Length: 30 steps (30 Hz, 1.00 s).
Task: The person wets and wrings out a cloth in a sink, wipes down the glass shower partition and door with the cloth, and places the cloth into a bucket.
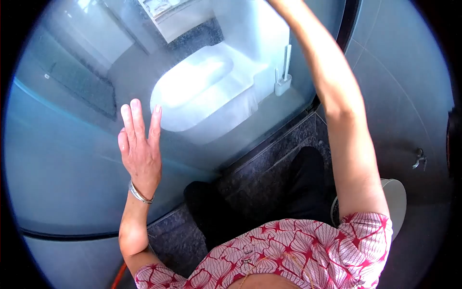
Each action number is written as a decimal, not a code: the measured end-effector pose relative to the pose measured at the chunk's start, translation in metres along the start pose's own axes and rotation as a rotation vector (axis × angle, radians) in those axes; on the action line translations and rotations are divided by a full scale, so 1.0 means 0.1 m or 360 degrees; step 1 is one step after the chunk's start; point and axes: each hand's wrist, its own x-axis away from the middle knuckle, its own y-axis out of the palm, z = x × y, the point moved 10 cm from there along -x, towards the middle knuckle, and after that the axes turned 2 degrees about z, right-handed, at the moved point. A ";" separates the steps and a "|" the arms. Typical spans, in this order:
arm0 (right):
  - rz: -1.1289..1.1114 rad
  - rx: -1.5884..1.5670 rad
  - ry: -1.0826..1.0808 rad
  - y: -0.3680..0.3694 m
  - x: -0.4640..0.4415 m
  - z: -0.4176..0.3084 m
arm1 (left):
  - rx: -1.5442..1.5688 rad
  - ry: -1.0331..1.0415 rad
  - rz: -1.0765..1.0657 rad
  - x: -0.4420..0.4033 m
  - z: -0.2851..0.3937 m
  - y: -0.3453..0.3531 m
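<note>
My left hand (142,156) is raised with its fingers stretched out, against or just in front of a hazy curved glass panel (86,178); whether it touches the glass I cannot tell. Nothing is seen in that hand, and a silver bangle (139,193) circles the wrist. My right arm (342,106) reaches up past the top edge of the view, so the right hand and anything it holds are hidden. Through the glass, a white toilet (202,86) shows beyond my left fingertips.
A toilet brush in a white holder (283,85) stands beside the toilet. Dark tiled floor (250,190) lies under my legs. A pale round bucket or stool (395,204) is by my right side, below a metal tap (419,159). Something orange (119,277) shows at lower left.
</note>
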 end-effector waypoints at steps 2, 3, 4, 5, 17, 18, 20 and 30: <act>-0.0122 -0.0130 0.0021 -0.01 0.35 -0.13 | 0.0017 0.0005 0.0021 0.00 0.02 -0.01; -0.0203 -0.0211 0.0039 0.00 0.57 -0.22 | 0.0082 -0.0005 0.0020 -0.01 0.04 -0.02; -0.0291 -0.0293 0.0062 0.00 0.81 -0.31 | 0.0140 -0.0014 0.0025 -0.04 0.06 -0.04; -0.0413 -0.0380 0.0096 0.01 1.06 -0.41 | 0.0140 -0.0011 0.0035 -0.07 0.08 -0.09; -0.1345 -0.0604 -0.0115 -0.17 2.91 -1.17 | 0.0749 -0.0152 0.0172 -0.14 0.04 -0.09; -0.1210 -0.0598 -0.0186 -0.05 2.44 -1.17 | 0.0802 -0.0152 0.0185 -0.15 0.02 -0.09; -0.0931 -0.0561 -0.0320 0.16 1.51 -1.15 | 0.0859 -0.0151 0.0207 -0.14 -0.04 -0.07; -0.0176 -0.0363 -0.0354 0.11 -0.18 -1.14 | 0.1095 -0.0200 0.0375 -0.15 0.01 -0.17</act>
